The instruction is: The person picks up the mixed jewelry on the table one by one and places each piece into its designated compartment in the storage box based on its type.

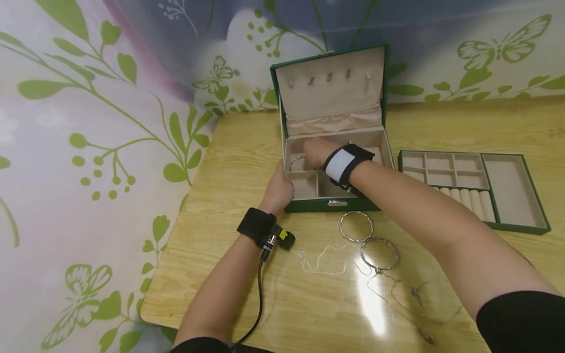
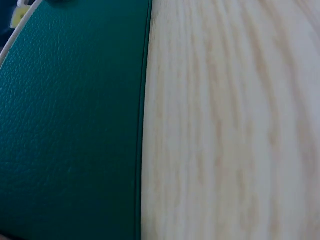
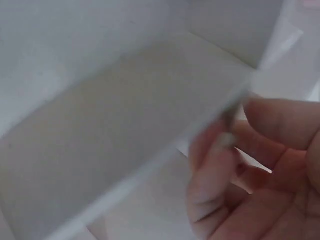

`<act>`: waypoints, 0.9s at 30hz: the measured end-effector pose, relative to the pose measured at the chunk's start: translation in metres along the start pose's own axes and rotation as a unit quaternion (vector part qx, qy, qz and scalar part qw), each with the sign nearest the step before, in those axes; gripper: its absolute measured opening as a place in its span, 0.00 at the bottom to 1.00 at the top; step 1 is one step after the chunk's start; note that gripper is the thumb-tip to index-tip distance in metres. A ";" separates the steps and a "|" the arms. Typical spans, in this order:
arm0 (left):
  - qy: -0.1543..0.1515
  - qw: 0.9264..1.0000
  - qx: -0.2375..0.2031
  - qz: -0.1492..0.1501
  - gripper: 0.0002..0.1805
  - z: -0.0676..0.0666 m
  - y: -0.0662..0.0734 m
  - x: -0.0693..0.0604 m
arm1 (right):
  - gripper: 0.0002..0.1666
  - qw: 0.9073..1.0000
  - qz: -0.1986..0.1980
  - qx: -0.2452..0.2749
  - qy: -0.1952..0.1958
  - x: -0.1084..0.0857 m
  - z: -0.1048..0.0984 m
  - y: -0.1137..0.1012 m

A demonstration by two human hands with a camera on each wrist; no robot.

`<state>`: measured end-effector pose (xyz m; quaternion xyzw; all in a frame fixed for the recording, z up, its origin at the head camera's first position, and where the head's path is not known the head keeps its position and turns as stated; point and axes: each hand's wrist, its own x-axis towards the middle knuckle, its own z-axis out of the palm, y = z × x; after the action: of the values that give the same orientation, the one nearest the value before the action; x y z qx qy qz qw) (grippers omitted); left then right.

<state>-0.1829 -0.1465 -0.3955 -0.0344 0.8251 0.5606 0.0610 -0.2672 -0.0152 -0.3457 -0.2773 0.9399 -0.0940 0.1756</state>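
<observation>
Pinching, apparently, curved silvery metal bangle (image 1: 297, 158) in right hand (image 1: 319, 152); could snag straight beige divider (image 3: 125, 185) if tilted. Cannot tell grip of left hand (image 1: 279, 190).

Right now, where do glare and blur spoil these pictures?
Head view: white glare streaks the glossy yellow wooden tabletop below the lower round silver bangle; left wrist view: the green leather-textured box wall shows its grain, while the tabletop looks softer; right wrist view: dim and greyish, with the right hand's fingertips blurred.
</observation>
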 end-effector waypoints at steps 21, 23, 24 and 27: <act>0.081 0.955 0.178 0.225 0.19 0.009 0.039 -0.055 | 0.14 0.983 -0.009 0.109 0.146 -0.158 -0.011 0.032; 0.064 0.950 0.179 0.250 0.14 0.015 0.044 -0.064 | 0.11 0.983 -0.002 0.109 0.146 -0.174 -0.004 0.036; 0.051 0.949 0.178 0.256 0.12 0.018 0.046 -0.068 | 0.10 0.984 0.002 0.109 0.143 -0.180 0.001 0.037; -0.005 0.951 0.181 0.250 0.07 0.031 0.049 -0.077 | 0.07 0.985 0.010 0.112 0.130 -0.196 0.016 0.042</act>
<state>-0.1111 -0.1002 -0.3507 0.1877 0.8946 0.3992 -0.0716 -0.1280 0.1264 -0.3172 -0.2315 0.9410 -0.2323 0.0827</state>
